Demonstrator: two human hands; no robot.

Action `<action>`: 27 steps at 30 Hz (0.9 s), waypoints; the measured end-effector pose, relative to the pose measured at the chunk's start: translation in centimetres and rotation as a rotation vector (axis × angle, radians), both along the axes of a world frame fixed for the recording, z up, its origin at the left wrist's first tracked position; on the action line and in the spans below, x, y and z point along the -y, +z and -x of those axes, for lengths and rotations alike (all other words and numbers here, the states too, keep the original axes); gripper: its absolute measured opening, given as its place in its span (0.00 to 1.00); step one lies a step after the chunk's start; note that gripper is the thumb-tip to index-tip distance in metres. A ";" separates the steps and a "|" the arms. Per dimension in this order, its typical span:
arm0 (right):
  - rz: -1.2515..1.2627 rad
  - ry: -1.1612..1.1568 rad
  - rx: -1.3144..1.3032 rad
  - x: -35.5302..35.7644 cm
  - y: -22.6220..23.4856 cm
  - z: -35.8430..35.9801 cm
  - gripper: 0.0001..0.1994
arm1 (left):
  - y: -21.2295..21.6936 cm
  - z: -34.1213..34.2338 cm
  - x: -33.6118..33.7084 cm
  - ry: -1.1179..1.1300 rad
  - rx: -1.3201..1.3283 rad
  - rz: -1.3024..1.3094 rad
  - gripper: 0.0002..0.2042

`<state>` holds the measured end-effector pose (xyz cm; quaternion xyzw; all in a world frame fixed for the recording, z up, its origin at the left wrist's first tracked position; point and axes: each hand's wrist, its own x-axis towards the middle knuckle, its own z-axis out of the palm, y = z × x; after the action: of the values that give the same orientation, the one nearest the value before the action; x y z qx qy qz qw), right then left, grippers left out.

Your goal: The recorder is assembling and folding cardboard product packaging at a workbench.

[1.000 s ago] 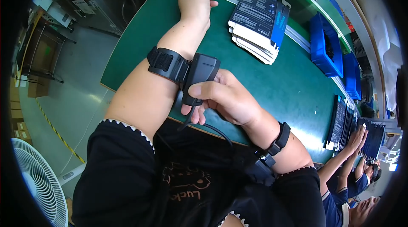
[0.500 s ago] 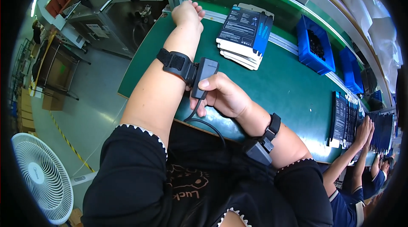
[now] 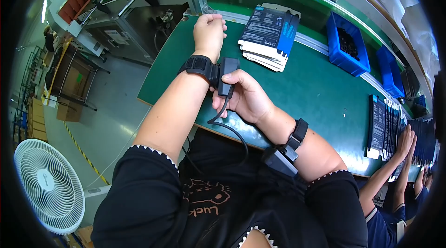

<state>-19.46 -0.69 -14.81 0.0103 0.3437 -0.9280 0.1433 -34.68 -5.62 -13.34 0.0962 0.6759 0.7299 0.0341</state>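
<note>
your right hand (image 3: 251, 98) grips the black cabled module (image 3: 229, 67), its strap (image 3: 197, 65) now nearer your loosely fisted left hand (image 3: 208, 33), apparently mid-adjustment.

Clearest writing from where I'm standing is the copper-coloured word on the black T-shirt (image 3: 204, 222), right by a cartoon animal outline. Top flat carton (image 3: 264, 29) in the stack has rows of white print too tiny to make out, plus bright blue lettering along one side. More small white print on the carton row (image 3: 377, 125) off right. Fan hub (image 3: 45, 179) has a little mark, and the paper label (image 3: 117, 37) on the grey cabinet (image 3: 134, 49) is just a blur.
</note>
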 end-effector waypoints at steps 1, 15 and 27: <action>-0.053 -0.008 -0.020 -0.1 0.0 -0.1 0.14 | 0.2 -0.1 0.0 -0.006 0.057 -0.039 0.08; -0.168 0.138 -0.114 0.8 0.9 -0.8 0.16 | -4.0 8.1 0.2 0.573 -0.091 -0.179 0.09; -0.479 0.262 -0.202 0.3 0.5 -0.1 0.32 | -1.0 4.1 -1.0 0.211 0.458 -0.508 0.06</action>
<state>-19.33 -1.02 -14.33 -0.0933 0.5641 -0.7902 0.2205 -38.82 -4.66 -14.31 -0.1348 0.4538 0.8768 0.0839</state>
